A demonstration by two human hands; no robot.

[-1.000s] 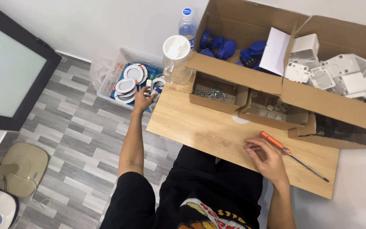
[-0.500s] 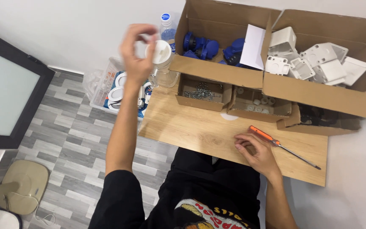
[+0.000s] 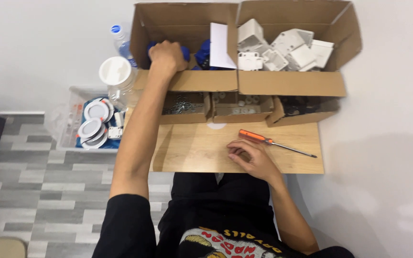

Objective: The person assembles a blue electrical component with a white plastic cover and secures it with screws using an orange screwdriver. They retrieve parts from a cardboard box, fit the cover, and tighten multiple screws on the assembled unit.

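Pale wood-grain bench (image 3: 192, 150) at the middle of the view, grey plank floor (image 3: 48, 181) off toward 9 o'clock. Along the bench's 12 o'clock edge, two large open brown cardboard boxes side by side: the left-hand cardboard box (image 3: 187, 80) holding dark blue rounded plastic parts (image 3: 202, 49) and a folded white card (image 3: 222, 45), the right-hand cardboard box (image 3: 292, 83) heaped with white moulded plastic housings (image 3: 283, 48). Just in front of these, a row of three small open cardboard trays (image 3: 242, 107) of small hardware, too small to tell apart. At 9 o'clock, down on the floor, a clear plastic tub (image 3: 65, 129) of round white disc fittings; beside it a clear plastic jar with a white lid (image 3: 114, 70).

Left hand (image 3: 167, 56) stretched out to 11 o'clock, down inside the left-hand cardboard box, fingers curled shut among the blue parts; cannot tell whether clamped on one or only resting against them. Right hand (image 3: 253, 157) on the bench at 5 o'clock, loosely curled, empty, just beside the orange-handled screwdriver (image 3: 255, 137) but not touching it.

Step in hand, by the look of it: picking a blue part out of the box. Lifting one out would call for a firm pinch and a straight upward pull, clear of the box's front flap and the white card.
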